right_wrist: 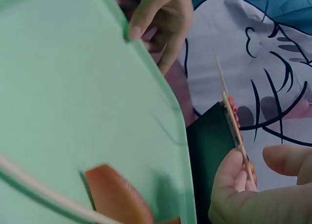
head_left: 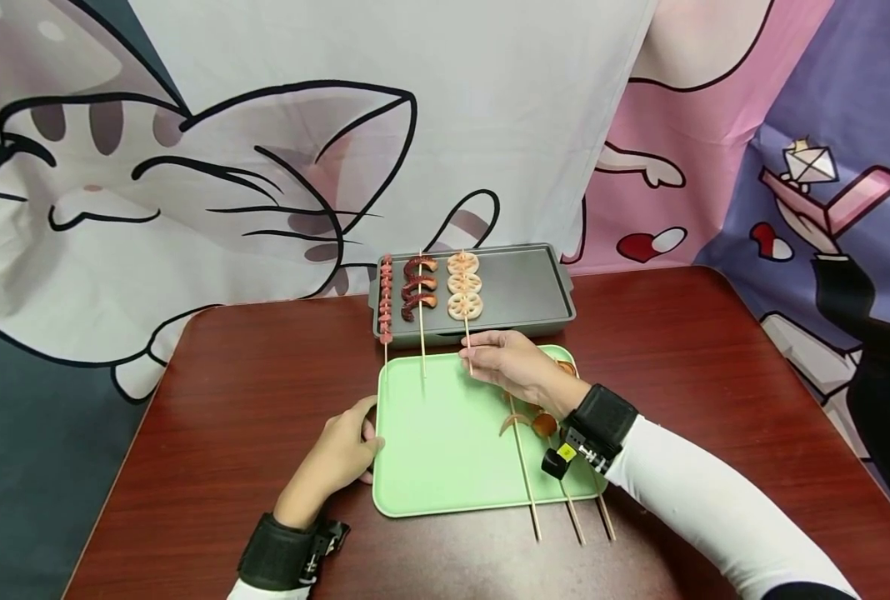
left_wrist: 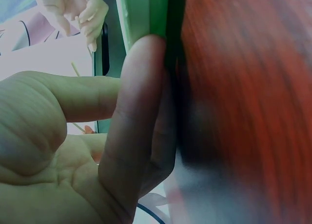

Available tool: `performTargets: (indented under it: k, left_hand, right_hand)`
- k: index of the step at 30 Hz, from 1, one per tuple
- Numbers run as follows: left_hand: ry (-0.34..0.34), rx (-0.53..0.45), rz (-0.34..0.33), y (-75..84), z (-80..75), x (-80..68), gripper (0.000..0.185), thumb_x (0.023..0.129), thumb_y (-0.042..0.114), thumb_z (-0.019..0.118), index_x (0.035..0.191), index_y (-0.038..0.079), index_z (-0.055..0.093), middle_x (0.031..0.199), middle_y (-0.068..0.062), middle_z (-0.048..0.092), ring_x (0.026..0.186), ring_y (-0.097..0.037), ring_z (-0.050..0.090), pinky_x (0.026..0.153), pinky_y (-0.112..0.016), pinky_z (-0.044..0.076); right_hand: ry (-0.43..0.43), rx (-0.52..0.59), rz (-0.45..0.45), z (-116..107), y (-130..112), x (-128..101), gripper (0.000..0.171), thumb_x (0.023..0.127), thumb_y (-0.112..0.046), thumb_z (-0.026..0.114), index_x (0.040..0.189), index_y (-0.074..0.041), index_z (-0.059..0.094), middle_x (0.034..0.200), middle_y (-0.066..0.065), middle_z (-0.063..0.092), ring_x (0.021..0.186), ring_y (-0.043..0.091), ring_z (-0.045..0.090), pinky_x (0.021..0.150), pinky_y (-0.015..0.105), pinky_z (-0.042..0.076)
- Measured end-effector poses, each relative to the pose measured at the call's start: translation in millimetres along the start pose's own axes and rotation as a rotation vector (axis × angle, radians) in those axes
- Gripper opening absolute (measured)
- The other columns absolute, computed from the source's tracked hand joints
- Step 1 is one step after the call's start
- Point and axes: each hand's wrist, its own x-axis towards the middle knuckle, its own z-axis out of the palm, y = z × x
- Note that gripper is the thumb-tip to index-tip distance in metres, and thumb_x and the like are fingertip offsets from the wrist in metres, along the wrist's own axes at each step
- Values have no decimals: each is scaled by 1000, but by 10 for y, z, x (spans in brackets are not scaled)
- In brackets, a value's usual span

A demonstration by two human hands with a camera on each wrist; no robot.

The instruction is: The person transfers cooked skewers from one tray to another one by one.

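Observation:
A light green tray (head_left: pixel 445 450) lies on the dark red table. My left hand (head_left: pixel 340 454) grips its left edge, thumb on the rim; the left wrist view shows a finger (left_wrist: pixel 136 116) pressed against that edge (left_wrist: pixel 146 14). Behind it a grey grill pan (head_left: pixel 520 287) holds a sausage skewer (head_left: pixel 386 300), a dark red curled skewer (head_left: pixel 417 287) and a lotus root skewer (head_left: pixel 464 292). My right hand (head_left: pixel 501 358) pinches the lotus root skewer's stick end (right_wrist: pixel 234 121) at the pan's front edge.
Several more skewers (head_left: pixel 523 467) with orange-brown pieces (right_wrist: pixel 117 194) lie on the tray's right side, partly under my right wrist, with their sticks overhanging the front edge. A cartoon cat cloth (head_left: pixel 265 167) hangs behind the table (head_left: pixel 265 392).

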Motion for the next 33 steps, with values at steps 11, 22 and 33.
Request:
performTargets:
  k: [11, 22, 33]
  left_hand:
    - [2, -3, -1, -7, -2, 7, 63, 95, -4, 65, 154, 3, 43, 83, -11, 53, 53, -21, 58, 44, -32, 58]
    - [9, -7, 5, 1, -5, 6, 64, 95, -5, 65, 154, 1, 43, 82, -11, 53, 53, -21, 58, 44, -32, 58]
    - [-2, -1, -3, 8, -8, -2, 63, 96, -4, 65, 154, 2, 42, 82, -10, 52, 54, -21, 58, 44, -32, 58]
  right_hand:
    - [19, -73, -18, -54, -34, 49, 37, 101, 5, 59, 136, 12, 52, 108, 9, 69, 88, 11, 68, 72, 17, 59]
    - [16, -112, -23, -74, -68, 7, 30, 99, 5, 62, 128, 10, 56, 94, 2, 71, 83, 9, 67, 73, 18, 61]
    - [-14, -221, -53, -91, -40, -132, 37, 97, 4, 65, 131, 14, 53, 94, 3, 68, 86, 17, 70, 77, 23, 63]
